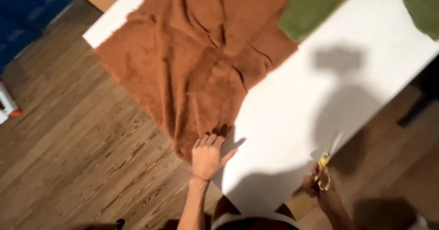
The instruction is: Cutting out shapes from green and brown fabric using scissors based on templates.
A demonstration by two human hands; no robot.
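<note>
A large rust-brown fuzzy fabric lies rumpled across the left part of a white table, one corner hanging over the near edge. My left hand rests flat on that near corner of the fabric, fingers together, thumb out. My right hand is at the table's near right edge, closed around the yellow handles of a pair of scissors, whose blades point up and away, blurred.
Green fabric lies at the table's far side, and another green piece at the far right corner. Wooden floor surrounds the table. A blue object sits far left on the floor.
</note>
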